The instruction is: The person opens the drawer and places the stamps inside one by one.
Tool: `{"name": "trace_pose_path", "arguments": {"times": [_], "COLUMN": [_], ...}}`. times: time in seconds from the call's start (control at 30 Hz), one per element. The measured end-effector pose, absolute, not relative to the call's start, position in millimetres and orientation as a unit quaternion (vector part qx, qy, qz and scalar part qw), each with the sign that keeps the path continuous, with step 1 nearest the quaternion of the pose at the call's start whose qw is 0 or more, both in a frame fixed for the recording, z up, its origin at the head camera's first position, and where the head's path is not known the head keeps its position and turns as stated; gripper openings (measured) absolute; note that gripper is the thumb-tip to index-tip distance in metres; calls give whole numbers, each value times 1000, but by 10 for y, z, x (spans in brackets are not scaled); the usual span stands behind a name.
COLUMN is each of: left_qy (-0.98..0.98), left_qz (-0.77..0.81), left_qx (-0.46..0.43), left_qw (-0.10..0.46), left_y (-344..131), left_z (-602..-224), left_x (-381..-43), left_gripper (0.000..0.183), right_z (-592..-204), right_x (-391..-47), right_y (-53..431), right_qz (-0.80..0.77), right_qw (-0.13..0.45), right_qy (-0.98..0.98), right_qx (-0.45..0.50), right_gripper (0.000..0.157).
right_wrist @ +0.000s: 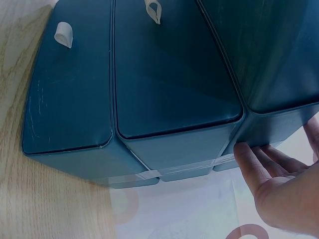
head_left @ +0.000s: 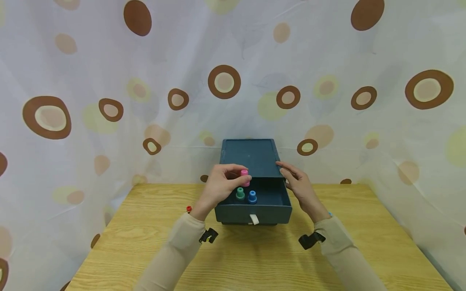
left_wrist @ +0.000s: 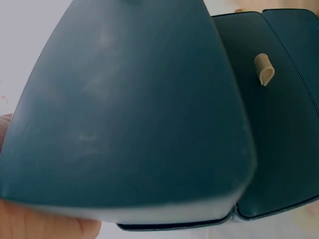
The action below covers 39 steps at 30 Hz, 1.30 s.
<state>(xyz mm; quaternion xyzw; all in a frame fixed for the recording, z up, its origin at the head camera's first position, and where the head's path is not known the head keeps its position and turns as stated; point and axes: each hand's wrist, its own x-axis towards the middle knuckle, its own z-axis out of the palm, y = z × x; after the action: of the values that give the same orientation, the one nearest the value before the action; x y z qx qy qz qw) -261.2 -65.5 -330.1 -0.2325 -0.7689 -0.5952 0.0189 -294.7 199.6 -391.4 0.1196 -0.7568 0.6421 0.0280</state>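
My left hand (head_left: 220, 184) pinches a small pink stepped cylinder with a hole in its top (head_left: 244, 178). It is over the pulled-out top drawer (head_left: 255, 215) of a dark blue drawer unit (head_left: 249, 155). Inside that drawer stand a similar green piece (head_left: 240, 194) and a blue piece (head_left: 252, 197), side by side. My right hand (head_left: 300, 188) is at the unit's right side, its extended fingertips touching the side wall in the right wrist view. In the left wrist view the drawer hides most of my left hand (left_wrist: 45, 221) and the pink piece.
A small red piece (head_left: 189, 208) sits on the wooden table (head_left: 160, 226) beside my left wrist. Something light blue (head_left: 330, 213) shows behind my right wrist. Lower drawers with fabric pull tabs (right_wrist: 64, 35) are closed. A patterned curtain (head_left: 196, 121) hangs behind the unit.
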Motion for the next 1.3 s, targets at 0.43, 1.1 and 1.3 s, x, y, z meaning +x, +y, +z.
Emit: {"name": "trace_pose_path", "arguments": {"times": [0.43, 1.1, 1.3], "left_qy": [-801, -842, -855], "left_qz": [-553, -486, -465], "left_qx": [-228, -234, -228], "left_qw": [14, -3, -7], "left_y": [-574, -316, -267], "left_z": [-3264, -3226, -3218], "left_x": [-2574, -2577, -2586], "left_gripper": [33, 29, 27], "right_z": [-3928, -3917, -3922], "right_x": [-2955, -2970, -2973], "right_y": [2015, 1991, 1994], "right_qz": [638, 645, 643], "right_qw": [31, 27, 27], "right_qy": [-761, -756, -757], "right_qx": [118, 109, 110], "right_gripper": [56, 56, 56]}}
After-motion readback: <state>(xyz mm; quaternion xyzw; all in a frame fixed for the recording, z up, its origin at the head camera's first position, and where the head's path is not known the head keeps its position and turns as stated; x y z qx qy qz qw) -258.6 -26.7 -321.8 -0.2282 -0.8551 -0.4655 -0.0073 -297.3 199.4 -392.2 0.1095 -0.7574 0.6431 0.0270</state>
